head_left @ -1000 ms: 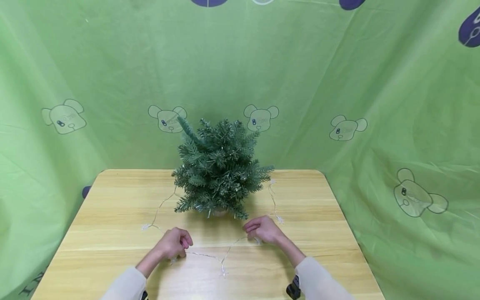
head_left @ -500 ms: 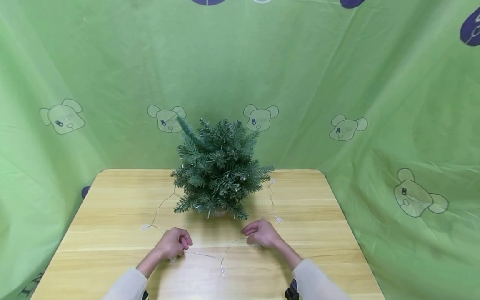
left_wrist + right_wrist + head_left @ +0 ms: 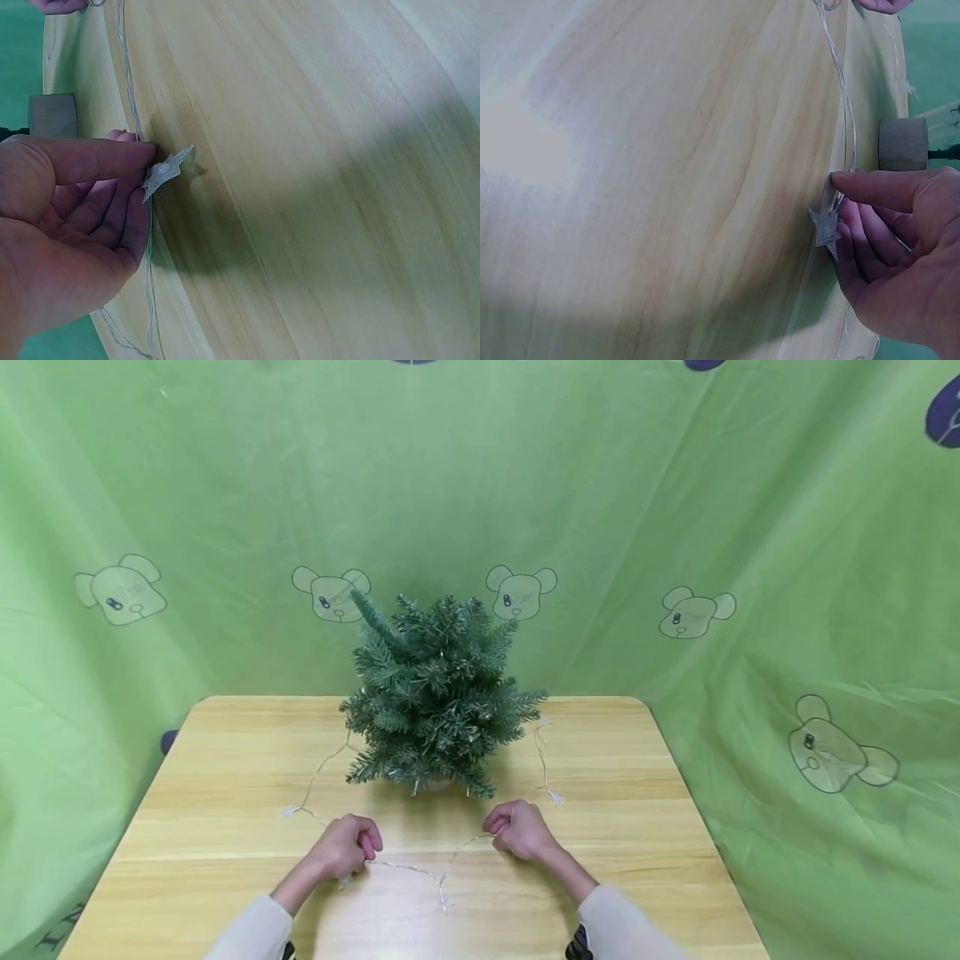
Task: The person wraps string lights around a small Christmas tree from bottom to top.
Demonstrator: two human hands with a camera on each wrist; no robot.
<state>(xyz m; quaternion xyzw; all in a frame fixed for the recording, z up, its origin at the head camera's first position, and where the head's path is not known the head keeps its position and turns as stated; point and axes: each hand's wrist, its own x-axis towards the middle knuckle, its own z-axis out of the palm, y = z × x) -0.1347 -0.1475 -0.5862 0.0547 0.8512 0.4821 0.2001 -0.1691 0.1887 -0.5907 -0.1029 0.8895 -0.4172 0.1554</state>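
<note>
A small artificial Christmas tree (image 3: pixel 442 702) stands on the wooden table. A string of star lights (image 3: pixel 405 867) with clear wire curves around its front and sides. At the front left my left hand (image 3: pixel 347 846) pinches the wire between thumb and fingers, beside a clear star (image 3: pixel 163 172) in the left wrist view. Across from it, my right hand (image 3: pixel 525 831) also pinches the wire, close to another star (image 3: pixel 825 227) in the right wrist view. Between the hands the wire sags toward me, with one star (image 3: pixel 442 902) hanging forward. The wire behind the tree is hidden.
The tree's round wooden base (image 3: pixel 902 145) shows in the right wrist view. Stars lie at the left (image 3: pixel 290 811) and right (image 3: pixel 555 797) of the tree. Green cloth (image 3: pixel 675 510) with printed bear heads surrounds the table (image 3: pixel 615 877).
My right hand has shifted slightly toward me and to the left, drawing the right part of the wire a little along. My left hand stays nearly still, and the tree has not moved.
</note>
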